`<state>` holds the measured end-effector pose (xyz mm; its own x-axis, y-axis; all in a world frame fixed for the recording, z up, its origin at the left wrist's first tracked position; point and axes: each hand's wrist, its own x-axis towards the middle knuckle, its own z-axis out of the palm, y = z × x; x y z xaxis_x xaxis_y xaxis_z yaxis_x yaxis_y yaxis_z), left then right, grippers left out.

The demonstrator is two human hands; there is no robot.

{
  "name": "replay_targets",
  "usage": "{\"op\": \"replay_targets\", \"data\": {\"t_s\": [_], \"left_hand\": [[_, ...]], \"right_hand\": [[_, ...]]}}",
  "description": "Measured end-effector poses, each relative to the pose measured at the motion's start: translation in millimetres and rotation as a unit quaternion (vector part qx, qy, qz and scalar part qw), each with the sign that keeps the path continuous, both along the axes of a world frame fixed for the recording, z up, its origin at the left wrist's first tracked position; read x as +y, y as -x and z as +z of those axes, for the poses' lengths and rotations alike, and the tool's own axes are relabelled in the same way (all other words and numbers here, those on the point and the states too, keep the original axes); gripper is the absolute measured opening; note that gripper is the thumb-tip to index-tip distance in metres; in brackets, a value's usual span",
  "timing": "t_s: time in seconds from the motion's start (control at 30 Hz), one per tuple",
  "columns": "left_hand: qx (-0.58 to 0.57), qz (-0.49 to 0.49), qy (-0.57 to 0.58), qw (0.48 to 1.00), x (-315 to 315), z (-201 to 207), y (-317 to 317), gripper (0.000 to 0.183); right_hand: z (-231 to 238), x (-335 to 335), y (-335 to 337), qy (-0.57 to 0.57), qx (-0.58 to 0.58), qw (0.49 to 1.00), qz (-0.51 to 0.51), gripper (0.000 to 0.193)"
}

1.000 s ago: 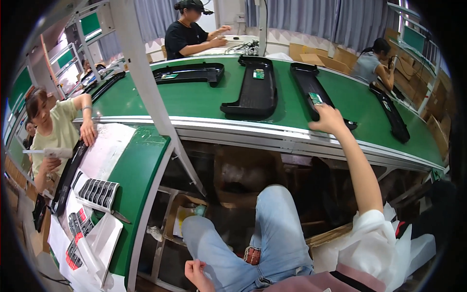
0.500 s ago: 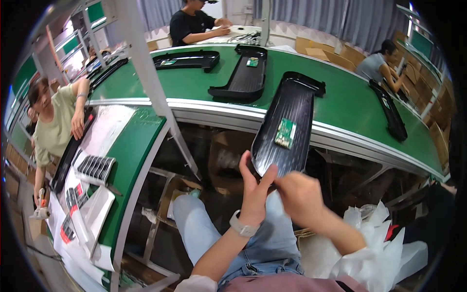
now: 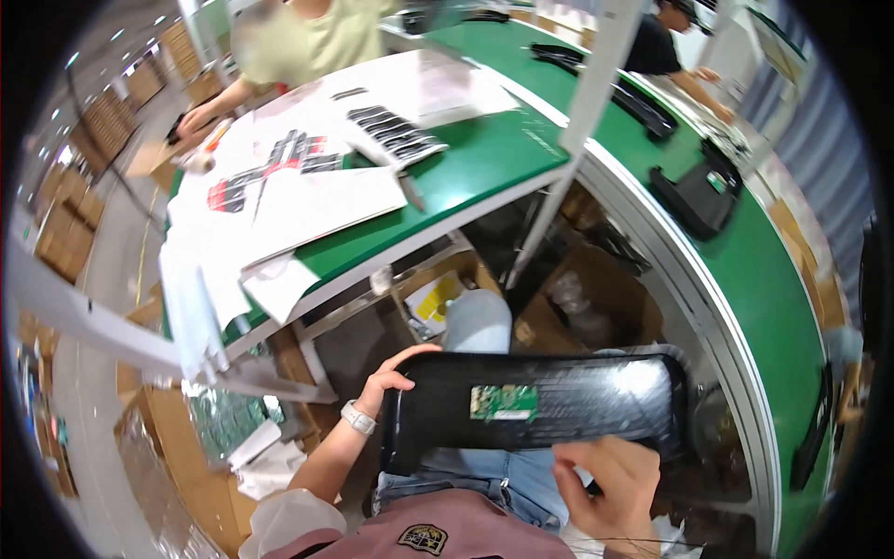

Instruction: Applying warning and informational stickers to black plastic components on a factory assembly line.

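Note:
A long black plastic housing (image 3: 605, 401) lies crosswise above my lap, its hollow side up. Inside it, left of the middle, sits a green circuit board (image 3: 504, 402). My left hand (image 3: 389, 377), with a white watch at the wrist, grips the housing's left end, thumb over the rim. At the near edge, right of the board, my right hand (image 3: 610, 480) is closed with its fingers curled. A small dark bit shows between its thumb and fingers, too hidden to name.
On the green bench (image 3: 484, 177) to the left lie white sheets, a stack of black-striped parts (image 3: 396, 135) and a co-worker's arms. A green conveyor (image 3: 764, 279) curves past on the right, carrying another black housing (image 3: 698, 191). An open cardboard box (image 3: 186, 456) stands low at left.
The view has swung left. The housing has come off the conveyor's edge and turned crosswise over my lap. My left hand now holds its left end; my right hand is apart from my left.

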<state>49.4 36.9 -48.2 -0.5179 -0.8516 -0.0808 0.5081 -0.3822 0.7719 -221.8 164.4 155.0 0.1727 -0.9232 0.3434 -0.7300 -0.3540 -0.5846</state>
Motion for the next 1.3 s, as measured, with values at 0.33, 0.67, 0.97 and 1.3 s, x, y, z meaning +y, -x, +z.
{"op": "replay_targets", "data": {"t_s": [0.33, 0.67, 0.97, 1.3], "left_hand": [[-0.513, 0.196, 0.239, 0.801, 41, -26, -39, 0.026], [-0.178, 0.242, 0.140, 0.943, 32, 73, -69, 0.034], [-0.098, 0.325, 0.062, 0.938, -16, 97, -37, 0.016], [-0.354, 0.223, 0.293, 0.860, 0, 118, 13, 0.028]], "right_hand": [[-57, -215, -156, 0.199, 0.084, 0.945, 0.247, 0.045], [-56, -267, -237, 0.437, 0.076, 0.874, 0.198, 0.038], [-61, -138, -111, 0.213, 0.177, 0.911, 0.306, 0.052], [-64, -157, -86, 0.242, -0.055, 0.954, 0.166, 0.034]]}}
